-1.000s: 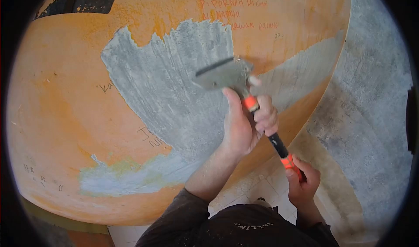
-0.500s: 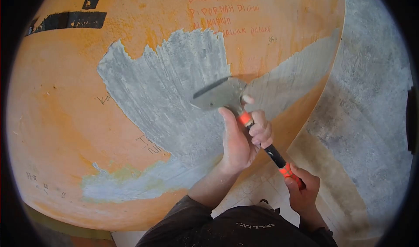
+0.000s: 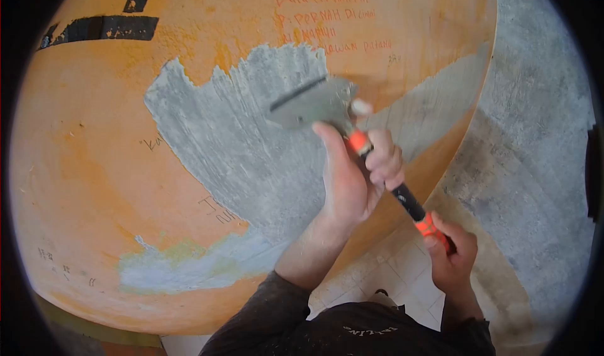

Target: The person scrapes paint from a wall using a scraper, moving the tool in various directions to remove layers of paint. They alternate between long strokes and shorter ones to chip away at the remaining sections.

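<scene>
A long-handled scraper point(image 3: 308, 104) with a wide grey blade and a black-and-orange handle lies across the middle of the head view. Just below the blade, my left hand point(image 3: 352, 173) is wrapped around the handle, its thumb against the blade's lower part. Farther down, at the orange grip, my right hand point(image 3: 452, 249) is closed on the handle's end. The blade lies over a bare grey patch point(image 3: 226, 129) in the orange-painted wall point(image 3: 82, 154). Whether its edge touches the surface cannot be made out.
Red handwriting point(image 3: 327, 19) and black stripes point(image 3: 100, 28) mark the upper wall. A second grey strip point(image 3: 434, 104) runs to the right. Beyond the orange edge is a rough grey surface point(image 3: 535, 167). Pale floor tiles point(image 3: 402, 265) show below.
The scraper and both hands have moved up the wall, with the handle's lower end also shifting right. Both hands keep their hold.
</scene>
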`<state>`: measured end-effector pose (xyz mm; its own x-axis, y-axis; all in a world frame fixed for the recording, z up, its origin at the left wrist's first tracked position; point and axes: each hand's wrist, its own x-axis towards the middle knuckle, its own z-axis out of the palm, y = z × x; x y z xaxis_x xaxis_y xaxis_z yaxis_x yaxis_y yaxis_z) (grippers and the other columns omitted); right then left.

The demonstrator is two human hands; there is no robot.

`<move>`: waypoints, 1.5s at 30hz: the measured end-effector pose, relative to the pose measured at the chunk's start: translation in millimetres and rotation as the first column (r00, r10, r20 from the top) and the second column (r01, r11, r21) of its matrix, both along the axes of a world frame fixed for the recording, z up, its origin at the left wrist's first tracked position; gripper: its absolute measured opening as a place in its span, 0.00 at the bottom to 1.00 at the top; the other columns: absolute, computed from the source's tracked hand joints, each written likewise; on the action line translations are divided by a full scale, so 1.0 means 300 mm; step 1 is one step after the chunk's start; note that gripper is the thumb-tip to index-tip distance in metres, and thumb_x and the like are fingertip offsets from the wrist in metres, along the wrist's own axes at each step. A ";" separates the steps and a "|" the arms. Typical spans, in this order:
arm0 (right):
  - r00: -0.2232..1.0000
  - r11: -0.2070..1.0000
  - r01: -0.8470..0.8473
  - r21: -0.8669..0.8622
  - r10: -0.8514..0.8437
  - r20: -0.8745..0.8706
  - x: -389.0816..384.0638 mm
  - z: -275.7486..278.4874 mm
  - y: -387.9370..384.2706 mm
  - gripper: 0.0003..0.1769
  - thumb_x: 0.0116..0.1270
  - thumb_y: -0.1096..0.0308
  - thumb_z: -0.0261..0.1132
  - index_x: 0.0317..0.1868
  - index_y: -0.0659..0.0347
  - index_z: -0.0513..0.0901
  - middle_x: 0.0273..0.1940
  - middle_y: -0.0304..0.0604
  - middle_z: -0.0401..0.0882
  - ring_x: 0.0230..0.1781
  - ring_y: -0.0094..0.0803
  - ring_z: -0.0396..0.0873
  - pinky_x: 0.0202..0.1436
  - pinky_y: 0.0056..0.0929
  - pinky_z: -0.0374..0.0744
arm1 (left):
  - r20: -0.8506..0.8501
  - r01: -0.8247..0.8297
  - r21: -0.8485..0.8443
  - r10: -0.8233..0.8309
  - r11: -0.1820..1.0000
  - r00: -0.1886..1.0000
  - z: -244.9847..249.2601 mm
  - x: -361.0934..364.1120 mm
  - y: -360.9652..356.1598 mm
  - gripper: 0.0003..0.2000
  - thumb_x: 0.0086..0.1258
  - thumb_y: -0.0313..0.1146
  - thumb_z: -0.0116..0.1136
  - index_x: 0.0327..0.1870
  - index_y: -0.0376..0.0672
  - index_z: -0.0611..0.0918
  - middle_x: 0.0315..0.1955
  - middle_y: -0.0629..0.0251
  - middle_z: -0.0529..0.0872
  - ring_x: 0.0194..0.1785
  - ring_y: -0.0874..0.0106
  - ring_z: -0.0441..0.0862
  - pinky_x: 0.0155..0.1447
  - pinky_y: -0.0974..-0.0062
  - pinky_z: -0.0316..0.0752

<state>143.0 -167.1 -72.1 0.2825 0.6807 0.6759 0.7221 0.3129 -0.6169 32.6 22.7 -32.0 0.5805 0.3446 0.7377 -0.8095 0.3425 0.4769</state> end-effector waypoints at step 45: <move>0.980 0.983 -0.130 -0.132 0.107 -0.166 0.033 -0.360 0.017 0.19 0.68 0.70 0.65 0.57 0.70 0.79 0.38 0.50 0.85 0.29 0.23 0.78 0.35 0.23 0.76 | -0.372 -0.385 -0.405 0.235 0.829 0.898 -0.225 0.001 -0.097 0.30 0.74 0.71 0.26 0.54 0.56 0.68 0.19 0.77 0.58 0.19 0.81 0.54 0.24 0.80 0.55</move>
